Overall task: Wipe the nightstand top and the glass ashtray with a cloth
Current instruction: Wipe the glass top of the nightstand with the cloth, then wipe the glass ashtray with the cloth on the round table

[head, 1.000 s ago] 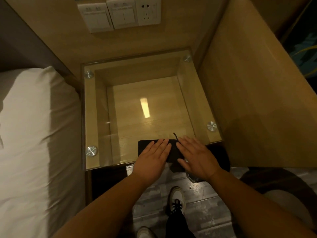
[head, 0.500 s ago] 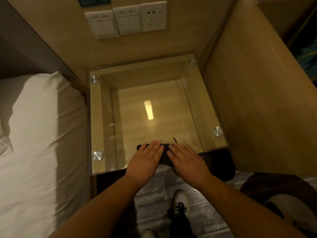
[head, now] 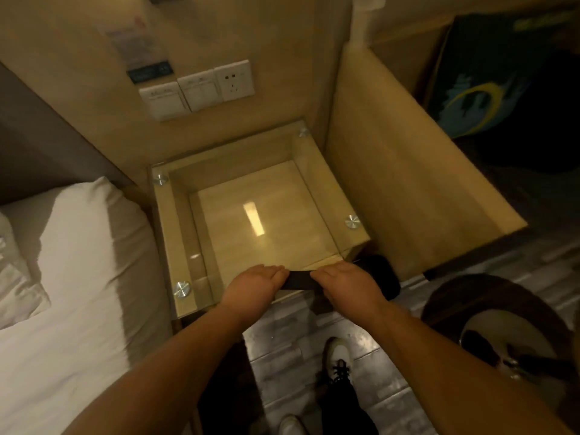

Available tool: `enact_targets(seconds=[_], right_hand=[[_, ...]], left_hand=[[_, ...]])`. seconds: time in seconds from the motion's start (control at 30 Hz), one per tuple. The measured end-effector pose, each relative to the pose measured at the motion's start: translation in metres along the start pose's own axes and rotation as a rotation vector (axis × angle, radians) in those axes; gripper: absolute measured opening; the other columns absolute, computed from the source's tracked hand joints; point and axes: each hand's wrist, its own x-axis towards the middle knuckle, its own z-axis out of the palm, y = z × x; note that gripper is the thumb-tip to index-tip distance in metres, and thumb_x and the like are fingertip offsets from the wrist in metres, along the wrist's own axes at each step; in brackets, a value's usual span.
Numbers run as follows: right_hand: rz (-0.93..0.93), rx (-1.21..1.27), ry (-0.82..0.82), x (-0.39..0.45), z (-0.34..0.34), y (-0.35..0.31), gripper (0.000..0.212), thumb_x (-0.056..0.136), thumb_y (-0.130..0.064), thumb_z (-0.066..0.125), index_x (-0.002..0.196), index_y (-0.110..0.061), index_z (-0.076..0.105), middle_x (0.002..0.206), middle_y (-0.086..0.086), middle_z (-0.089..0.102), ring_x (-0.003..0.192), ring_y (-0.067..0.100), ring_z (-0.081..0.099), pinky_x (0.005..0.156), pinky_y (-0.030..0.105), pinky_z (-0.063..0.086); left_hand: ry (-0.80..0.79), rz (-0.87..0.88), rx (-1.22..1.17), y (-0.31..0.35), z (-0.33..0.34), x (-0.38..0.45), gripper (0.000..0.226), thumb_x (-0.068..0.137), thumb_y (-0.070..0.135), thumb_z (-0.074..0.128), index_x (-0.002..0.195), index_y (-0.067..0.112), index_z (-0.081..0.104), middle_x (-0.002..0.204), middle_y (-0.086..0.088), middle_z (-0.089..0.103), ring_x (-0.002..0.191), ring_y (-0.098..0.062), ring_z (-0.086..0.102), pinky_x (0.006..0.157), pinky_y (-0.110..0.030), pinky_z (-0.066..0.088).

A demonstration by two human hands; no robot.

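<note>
Hotel-style bedside corner, dim warm light: glass-topped nightstand (head: 251, 215) sitting between white bed (head: 78, 277) and wooden side panel (head: 408, 183), switches and socket (head: 201, 89) on the wall behind. Black cloth (head: 298, 281) is lying at the near front edge of the glass, a folded strip showing between the hands. Left hand (head: 255, 285) and right hand (head: 346, 282) are both on it, side by side. Compared with a second ago, when fingers were lying flat and spread on the cloth further onto the glass, the hands are now sitting right at the front edge, with fingers bending down over the cloth; looks like they are gripping its ends, though fingertips are hidden. Judging from this, the pull-back stroke across the top is ending, and the cloth is being gathered or lifted. No ashtray is showing anywhere, so that part is looking not yet done. Shoe (head: 339, 356) is visible on grey floor below.
</note>
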Motion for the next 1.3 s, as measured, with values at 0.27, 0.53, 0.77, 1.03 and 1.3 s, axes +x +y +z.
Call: enact_targets(seconds=[0.27, 0.53, 0.77, 1.03, 1.3], right_hand=[[0.439, 0.009, -0.107, -0.131, -0.109, -0.001, 0.035, 0.087, -0.022, 0.061, 0.122, -0.022, 0.063, 0.108, 0.001, 0.069, 0.099, 0.023, 0.062, 0.086, 0.034, 0.05], [0.776, -0.04, -0.078, -0.326, -0.209, 0.046, 0.061, 0.086, -0.063, 0.043, 0.133, -0.025, 0.051, 0.127, -0.002, 0.059, 0.116, 0.021, 0.053, 0.099, 0.034, 0.04], [1.119, -0.117, -0.062, -0.526, -0.231, 0.088, 0.072, 0.094, -0.063, 0.016, 0.143, -0.017, 0.041, 0.151, 0.004, 0.039, 0.14, 0.024, 0.031, 0.115, 0.038, 0.02], [1.324, 0.004, -0.152, -0.691, -0.21, 0.139, 0.065, 0.098, -0.056, 0.023, 0.15, -0.017, 0.025, 0.158, 0.002, 0.023, 0.146, 0.021, 0.015, 0.118, 0.036, 0.008], [1.403, 0.079, -0.054, -0.758, -0.181, 0.19, 0.065, 0.097, -0.058, 0.027, 0.15, -0.02, 0.026, 0.157, -0.002, 0.026, 0.145, 0.017, 0.018, 0.117, 0.033, 0.007]], left_hand=[[-0.169, 0.189, 0.013, 0.135, -0.092, 0.017, 0.041, 0.092, 0.012, 0.049, 0.132, 0.022, 0.046, 0.121, -0.007, 0.059, 0.107, -0.027, 0.059, 0.082, -0.035, 0.046], [-0.336, 0.394, 0.212, 0.347, -0.139, 0.08, 0.037, 0.092, 0.012, 0.054, 0.128, 0.017, 0.051, 0.125, -0.009, 0.059, 0.111, -0.031, 0.059, 0.089, -0.044, 0.05], [-0.293, 0.643, 0.367, 0.528, -0.142, 0.089, 0.021, 0.092, 0.018, 0.055, 0.113, 0.015, 0.053, 0.113, -0.009, 0.06, 0.102, -0.03, 0.059, 0.082, -0.04, 0.047], [-0.403, 0.665, 0.224, 0.693, -0.102, 0.11, 0.033, 0.09, 0.023, 0.054, 0.122, 0.016, 0.053, 0.122, -0.01, 0.058, 0.115, -0.03, 0.054, 0.09, -0.033, 0.04], [-0.283, 0.812, 0.177, 0.805, -0.021, 0.17, 0.033, 0.088, 0.023, 0.056, 0.119, 0.013, 0.053, 0.113, -0.009, 0.061, 0.104, -0.029, 0.058, 0.08, -0.034, 0.045]])
